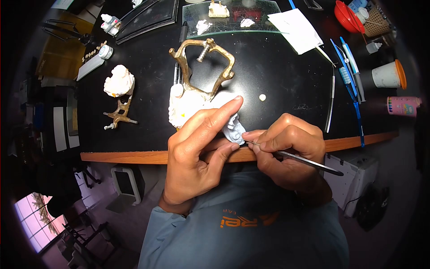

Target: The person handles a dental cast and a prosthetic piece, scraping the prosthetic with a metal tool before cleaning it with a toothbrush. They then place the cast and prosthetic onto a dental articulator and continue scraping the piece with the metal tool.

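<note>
My left hand (192,148) holds a small pale blue-grey dental piece (234,131) with a lumpy surface, between fingers and thumb, just over the table's front edge. Its far side is hidden by the fingers. In my right hand (291,148) is a slim carving tool (310,162) with a dark handle end, gripped like a pen. The tool's thin tip is at the lower right edge of the piece; whether it touches cannot be made out. Just beyond my left hand lies a white plaster cast (182,110), joined to a brass-coloured articulator frame (229,60).
Another plaster cast on a brass part (119,80) lies to the left. A glass slab (237,28) at the back bears white pieces. White paper (298,29), a blue toothbrush (347,80) and an orange-rimmed cup (389,75) are right. A wooden edge (130,157) borders the black table.
</note>
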The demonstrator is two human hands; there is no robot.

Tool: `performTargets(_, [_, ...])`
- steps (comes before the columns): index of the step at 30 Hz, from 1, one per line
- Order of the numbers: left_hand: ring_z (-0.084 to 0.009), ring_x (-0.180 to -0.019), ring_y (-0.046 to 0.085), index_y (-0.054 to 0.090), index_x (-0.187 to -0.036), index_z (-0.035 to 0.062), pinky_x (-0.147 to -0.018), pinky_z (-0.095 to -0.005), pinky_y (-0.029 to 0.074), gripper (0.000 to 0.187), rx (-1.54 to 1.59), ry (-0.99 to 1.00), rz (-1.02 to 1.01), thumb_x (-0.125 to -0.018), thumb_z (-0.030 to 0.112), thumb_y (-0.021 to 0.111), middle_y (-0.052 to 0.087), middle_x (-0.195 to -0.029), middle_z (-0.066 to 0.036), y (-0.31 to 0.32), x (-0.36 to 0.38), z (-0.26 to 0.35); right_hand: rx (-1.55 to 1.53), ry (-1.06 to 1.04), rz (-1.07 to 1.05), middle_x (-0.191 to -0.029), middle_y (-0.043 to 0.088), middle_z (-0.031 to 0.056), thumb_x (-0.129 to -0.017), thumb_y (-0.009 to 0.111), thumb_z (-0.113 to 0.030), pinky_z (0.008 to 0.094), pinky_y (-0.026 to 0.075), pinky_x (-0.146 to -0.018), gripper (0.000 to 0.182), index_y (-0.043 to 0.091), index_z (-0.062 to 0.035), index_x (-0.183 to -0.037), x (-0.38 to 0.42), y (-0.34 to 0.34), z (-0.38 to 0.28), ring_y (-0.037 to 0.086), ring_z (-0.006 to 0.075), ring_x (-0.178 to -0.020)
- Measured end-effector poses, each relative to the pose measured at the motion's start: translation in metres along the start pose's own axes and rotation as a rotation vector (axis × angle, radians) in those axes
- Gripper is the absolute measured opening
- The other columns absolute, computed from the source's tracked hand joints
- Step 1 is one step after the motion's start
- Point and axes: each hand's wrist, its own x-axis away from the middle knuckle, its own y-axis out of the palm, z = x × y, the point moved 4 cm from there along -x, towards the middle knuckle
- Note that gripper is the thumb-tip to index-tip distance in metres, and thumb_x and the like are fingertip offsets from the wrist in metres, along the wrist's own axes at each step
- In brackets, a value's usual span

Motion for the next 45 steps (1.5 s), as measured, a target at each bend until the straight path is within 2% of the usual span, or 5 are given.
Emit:
performTargets(13, [-0.0195,-0.112,0.069,0.060,-0.147,-0.0045,-0.090,-0.0281,0.061,0.067,-0.023,-0.011,-0.064,-0.082,-0.019,0.071,0.067,-0.124,-0.016,-0.0019,0.0010,0.0005,0.037,-0.026,-0.019,-0.072,0.064,0.0074,-0.077,0.072,0.016,0.0380,0.069,-0.082,0.017,0.065,0.0007,-0.075,-0.0010,0.0008,-0.0026,0.068,0.0146,-0.066])
performTargets(19, [-0.0160,-0.094,0.070,0.065,-0.145,0.0041,-0.074,-0.0278,0.061,0.071,-0.042,0.028,-0.016,-0.080,-0.022,0.072,0.067,-0.116,-0.015,-0.0007,-0.0003,0.0021,0.041,-0.057,-0.020,-0.071,0.063,0.0078,-0.075,0.071,0.016,0.0387,0.069,-0.082,0.016,0.065,0.0014,-0.074,-0.0012,0.0012,-0.0024,0.066,0.0149,-0.064])
performTargets(22, [-0.0201,-0.114,0.069,0.060,-0.146,-0.0045,-0.091,-0.0281,0.061,0.066,-0.055,0.001,-0.081,-0.083,-0.018,0.072,0.066,-0.125,-0.016,-0.0028,0.0014,0.0000,0.036,-0.036,-0.025,-0.071,0.063,0.0077,-0.075,0.071,0.015,0.0392,0.069,-0.083,0.015,0.064,0.0015,-0.073,-0.0004,0.0010,-0.0018,0.065,0.0150,-0.064])
performTargets(25, [-0.0160,-0.095,0.069,0.065,-0.145,0.0038,-0.074,-0.0279,0.061,0.071,-0.011,0.008,-0.008,-0.080,-0.022,0.073,0.066,-0.114,-0.014,0.0006,0.0008,0.0004,0.035,-0.028,-0.020,-0.070,0.062,0.0074,-0.075,0.071,0.015,0.0393,0.069,-0.083,0.016,0.063,0.0014,-0.072,-0.0006,0.0011,-0.0023,0.064,0.0148,-0.064])
performTargets(45, [-0.0144,-0.098,0.069,0.064,-0.146,0.0023,-0.078,-0.0259,0.061,0.070,0.002,-0.013,0.006,-0.081,-0.023,0.071,0.066,-0.115,-0.014,0.0001,0.0017,0.0013,-0.022,-0.036,-0.027,-0.071,0.062,0.0062,-0.072,0.073,0.013,0.0410,0.069,-0.083,0.017,0.063,-0.0012,-0.070,0.0015,0.0008,0.0010,0.062,0.0141,-0.063])
